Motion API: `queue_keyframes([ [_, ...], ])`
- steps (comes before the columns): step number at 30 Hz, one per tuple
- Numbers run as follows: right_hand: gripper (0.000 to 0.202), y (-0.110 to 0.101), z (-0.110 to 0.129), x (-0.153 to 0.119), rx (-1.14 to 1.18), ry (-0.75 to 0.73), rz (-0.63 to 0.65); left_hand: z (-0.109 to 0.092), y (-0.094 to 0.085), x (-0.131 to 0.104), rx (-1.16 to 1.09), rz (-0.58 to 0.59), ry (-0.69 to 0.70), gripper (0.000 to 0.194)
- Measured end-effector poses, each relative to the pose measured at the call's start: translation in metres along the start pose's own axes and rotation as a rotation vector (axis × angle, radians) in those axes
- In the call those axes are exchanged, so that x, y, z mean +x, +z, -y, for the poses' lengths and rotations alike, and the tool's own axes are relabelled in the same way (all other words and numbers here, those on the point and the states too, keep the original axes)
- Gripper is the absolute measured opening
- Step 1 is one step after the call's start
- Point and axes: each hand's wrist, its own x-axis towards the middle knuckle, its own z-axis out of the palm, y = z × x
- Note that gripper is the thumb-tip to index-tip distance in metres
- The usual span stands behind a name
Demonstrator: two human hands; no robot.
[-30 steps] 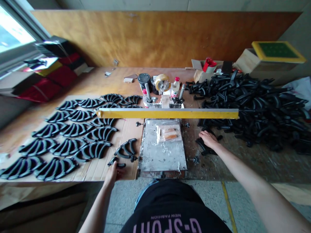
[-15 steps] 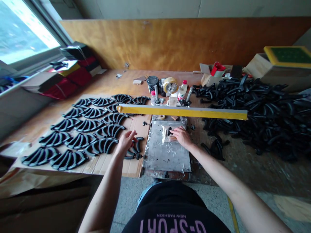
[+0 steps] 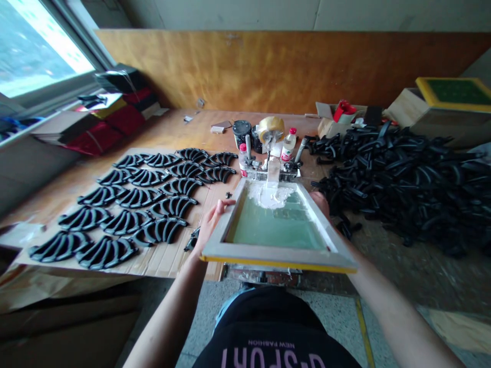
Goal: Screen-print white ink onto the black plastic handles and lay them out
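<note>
A screen-printing frame (image 3: 276, 255) with pale green mesh and a yellow front edge lies lowered over the metal base plate, hiding most of it. White ink (image 3: 274, 197) is heaped at the mesh's far end, where a pale squeegee-like blade (image 3: 273, 173) stands. My left hand (image 3: 212, 221) is closed at the frame's left side, thumb and fingers against its edge. At the right side my right hand (image 3: 321, 202) grips the frame's edge, its fingers partly hidden behind it. Whatever lies under the mesh is out of sight.
Rows of curved black plastic handles (image 3: 123, 214) lie on cardboard at left. A large heap of similar black parts (image 3: 399, 189) covers the right. Behind the frame stand bottles (image 3: 288, 145), a black jar (image 3: 241, 134), a tape roll (image 3: 270, 129) and metal clamps (image 3: 301, 151).
The frame has swung down from a raised position towards me, covering the plate. My right hand has left the small black part on the plate for the frame's right side; my left hand moved to its left.
</note>
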Motion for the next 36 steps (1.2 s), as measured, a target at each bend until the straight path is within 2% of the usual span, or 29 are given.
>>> queue_keyframes([
  [2, 0.028, -0.01, -0.003, 0.02, -0.01, 0.024, -0.081, 0.028, -0.006, -0.012, 0.083, 0.034, -0.145, 0.057],
  [4, 0.042, -0.009, 0.015, 0.04, 0.01, -0.053, -0.108, 0.057, -0.006, -0.016, 0.087, 0.036, -0.227, 0.068],
  [6, 0.057, 0.001, 0.043, 0.056, 0.017, -0.192, -0.043, 0.083, -0.002, -0.014, 0.074, 0.018, -0.258, 0.078],
  [7, 0.056, 0.008, 0.057, 0.062, 0.003, -0.247, 0.015, 0.094, -0.001, -0.012, 0.085, 0.006, -0.26, 0.079],
  [9, 0.038, 0.023, 0.079, 0.068, -0.057, -0.305, 0.145, 0.109, 0.0, -0.007, 0.132, -0.01, -0.258, 0.076],
  [11, 0.016, 0.034, 0.089, 0.064, -0.122, -0.307, 0.255, 0.116, -0.001, -0.003, 0.154, -0.003, -0.263, 0.073],
  [13, 0.005, 0.038, 0.09, 0.051, -0.157, -0.336, 0.326, 0.118, -0.003, -0.002, 0.146, 0.016, -0.272, 0.073],
  [14, 0.005, 0.035, 0.089, 0.043, -0.155, -0.383, 0.357, 0.117, -0.004, -0.002, 0.137, 0.023, -0.277, 0.073],
  [18, 0.015, 0.01, 0.084, 0.016, -0.039, -0.681, 0.515, 0.113, -0.003, -0.004, 0.106, 0.021, -0.29, 0.073],
  [20, 0.018, -0.003, 0.084, 0.014, 0.029, -0.751, 0.594, 0.112, -0.002, -0.006, 0.09, 0.017, -0.289, 0.072],
  [22, 0.017, -0.006, 0.086, 0.018, 0.063, -0.714, 0.613, 0.11, -0.001, -0.007, 0.078, 0.019, -0.283, 0.07],
  [25, 0.017, 0.003, 0.09, 0.017, 0.054, -0.59, 0.474, 0.108, -0.001, -0.009, 0.071, 0.024, -0.274, 0.068],
  [28, 0.022, 0.014, 0.088, 0.0, 0.052, -0.618, 0.363, 0.105, -0.002, -0.009, 0.051, 0.016, -0.294, 0.07],
  [31, 0.02, 0.015, 0.085, -0.007, 0.091, -0.66, 0.387, 0.101, -0.002, -0.009, 0.041, 0.012, -0.314, 0.07],
  [34, 0.016, 0.013, 0.087, 0.017, 0.101, -0.544, 0.38, 0.091, -0.001, -0.01, 0.045, 0.007, -0.314, 0.07],
  [36, 0.033, 0.014, 0.091, 0.046, 0.069, -0.409, 0.321, 0.079, -0.002, -0.013, 0.062, 0.012, -0.307, 0.072],
])
